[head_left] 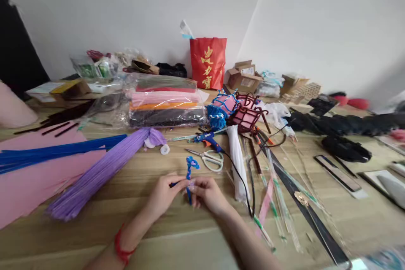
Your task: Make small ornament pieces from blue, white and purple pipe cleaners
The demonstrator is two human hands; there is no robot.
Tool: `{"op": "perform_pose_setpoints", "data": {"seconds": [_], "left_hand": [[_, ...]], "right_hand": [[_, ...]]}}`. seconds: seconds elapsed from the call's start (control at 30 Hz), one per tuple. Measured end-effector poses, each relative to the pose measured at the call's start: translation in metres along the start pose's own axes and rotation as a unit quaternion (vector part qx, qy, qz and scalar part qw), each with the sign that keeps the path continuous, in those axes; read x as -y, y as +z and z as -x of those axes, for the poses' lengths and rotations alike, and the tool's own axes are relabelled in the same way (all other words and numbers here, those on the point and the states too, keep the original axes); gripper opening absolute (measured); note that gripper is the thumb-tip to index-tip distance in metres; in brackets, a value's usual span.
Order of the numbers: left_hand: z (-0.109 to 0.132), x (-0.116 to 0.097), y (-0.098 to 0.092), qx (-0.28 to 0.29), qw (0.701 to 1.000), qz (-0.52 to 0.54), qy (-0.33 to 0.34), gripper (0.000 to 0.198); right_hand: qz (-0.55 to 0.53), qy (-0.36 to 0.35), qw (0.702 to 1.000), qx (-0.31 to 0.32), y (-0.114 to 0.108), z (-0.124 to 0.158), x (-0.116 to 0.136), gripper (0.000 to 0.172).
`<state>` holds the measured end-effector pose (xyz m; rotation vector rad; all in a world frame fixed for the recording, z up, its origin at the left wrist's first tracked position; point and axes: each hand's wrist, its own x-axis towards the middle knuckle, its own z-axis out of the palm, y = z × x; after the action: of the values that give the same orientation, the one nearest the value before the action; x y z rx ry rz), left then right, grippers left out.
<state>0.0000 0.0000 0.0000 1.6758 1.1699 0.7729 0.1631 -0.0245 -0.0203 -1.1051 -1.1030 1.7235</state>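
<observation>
- Pinching the twisted blue stem [189,173], left hand [167,190] and right hand [209,194] meet in closed grips toward the table's [104,216] near edge.
- Its top looks coiled; the lower end seems unworked.
- Straight blue strips [68,149] lie toward the table's left edge.

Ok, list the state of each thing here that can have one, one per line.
Blue twisted stem: held upright, top bent over
Left hand: pinching the stem
Right hand: fingers closed on the stem
Scissors: lying down, blades seemingly near closed
Glue gun: lying down, cord attached
Purple bundle: lying, gathered at far end
Red bag: standing upright
Cardboard box: flaps raised
</observation>
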Motion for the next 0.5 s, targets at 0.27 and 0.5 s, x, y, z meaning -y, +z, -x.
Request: {"op": "perform_pose_setpoints", "data": {"seconds": [0.27, 0.5], "left_hand": [[0.002, -0.011, -0.006, 0.020, 0.973, 0.213, -0.089, 0.026], [0.008, -0.015, 0.002, 0.109, 0.938, 0.306, -0.121, 0.031]], "right_hand": [[-0.107, 0.058, 0.984, 0.129, -0.004, 0.009, 0.016, 0.039], [-0.177, 0.133, 0.956, 0.190, -0.004, 0.004, -0.004, 0.040]]}}
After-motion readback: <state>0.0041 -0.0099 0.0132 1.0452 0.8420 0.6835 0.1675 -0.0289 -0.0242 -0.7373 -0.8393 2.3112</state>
